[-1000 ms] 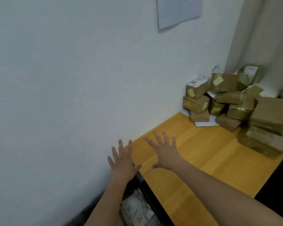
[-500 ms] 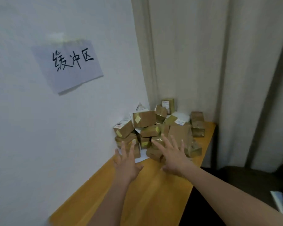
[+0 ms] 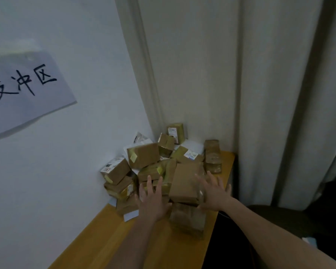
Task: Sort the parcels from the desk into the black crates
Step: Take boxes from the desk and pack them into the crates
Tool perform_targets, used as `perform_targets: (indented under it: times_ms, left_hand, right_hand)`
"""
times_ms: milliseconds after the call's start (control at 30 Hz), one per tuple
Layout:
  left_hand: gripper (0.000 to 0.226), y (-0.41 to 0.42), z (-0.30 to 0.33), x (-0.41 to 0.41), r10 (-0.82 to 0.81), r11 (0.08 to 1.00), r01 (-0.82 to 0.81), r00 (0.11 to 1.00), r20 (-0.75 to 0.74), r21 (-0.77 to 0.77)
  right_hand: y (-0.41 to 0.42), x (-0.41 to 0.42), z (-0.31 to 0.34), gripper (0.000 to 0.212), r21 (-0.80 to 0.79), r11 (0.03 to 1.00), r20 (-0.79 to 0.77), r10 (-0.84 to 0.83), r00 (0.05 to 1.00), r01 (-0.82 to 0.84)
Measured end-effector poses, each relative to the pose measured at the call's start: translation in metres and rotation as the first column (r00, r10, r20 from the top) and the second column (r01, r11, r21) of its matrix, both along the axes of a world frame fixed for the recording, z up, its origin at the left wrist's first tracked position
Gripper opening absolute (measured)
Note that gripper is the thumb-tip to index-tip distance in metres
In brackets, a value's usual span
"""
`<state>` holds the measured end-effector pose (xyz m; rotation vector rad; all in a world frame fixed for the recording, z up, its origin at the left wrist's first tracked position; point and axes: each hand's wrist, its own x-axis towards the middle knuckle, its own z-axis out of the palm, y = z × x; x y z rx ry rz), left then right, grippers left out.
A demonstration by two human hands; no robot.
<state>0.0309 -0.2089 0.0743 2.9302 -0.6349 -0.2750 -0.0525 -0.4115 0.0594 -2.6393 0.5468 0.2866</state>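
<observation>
**Both hands out over the parcel pile, nothing picked up**

So the parcels (image 3: 163, 171) are heaped in the far corner of the yellow desk (image 3: 97, 243), jammed between the white wall (image 3: 66, 171) on the left and the curtain (image 3: 241, 74) behind. Mostly brown taped cardboard boxes, a few with white labels, stacked pretty messily. No black crates anywhere in this view.

The left hand (image 3: 152, 202) is stretched forward, palm down, fingers straight and spread apart, fingertips over the low boxes in the middle of the heap. Can't tell if it's actually touching them or just above.

The right hand (image 3: 214, 193) is also flat with fingers apart, sitting right by the right edge of a big plain brown box (image 3: 185, 181) that lies on top at the front of the pile. Looks like it's against the box side, but the blur makes that hard to call. Neither hand is curled round anything.

There's a paper sign (image 3: 25, 90) with handwritten characters stuck on the wall, up left
</observation>
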Motion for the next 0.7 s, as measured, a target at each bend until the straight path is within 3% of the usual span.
perform_targets:
  times_ms: [367,533,600,700]
  left_hand:
    - [0.087,-0.080,-0.054,0.128,-0.072,0.996,0.060,0.977,-0.201,-0.065]
    - [0.091,-0.092,-0.086,0.150,-0.100,0.984,0.031,0.912,-0.398,-0.178]
    - [0.088,-0.095,-0.102,0.158,-0.092,0.963,-0.053,0.856,-0.509,-0.264]
    - [0.078,-0.097,-0.115,0.161,-0.003,0.867,-0.329,0.748,-0.664,-0.374]
  right_hand:
    - [-0.065,0.102,-0.041,0.099,0.015,0.989,-0.092,-0.148,0.985,0.150]
    - [-0.069,0.127,-0.072,0.099,0.080,0.971,-0.192,-0.208,0.959,0.226]
    - [-0.070,0.133,-0.086,0.103,0.120,0.967,-0.243,-0.192,0.951,0.226]
    - [-0.079,0.142,-0.103,0.096,0.188,0.974,-0.229,-0.079,0.970,0.123]
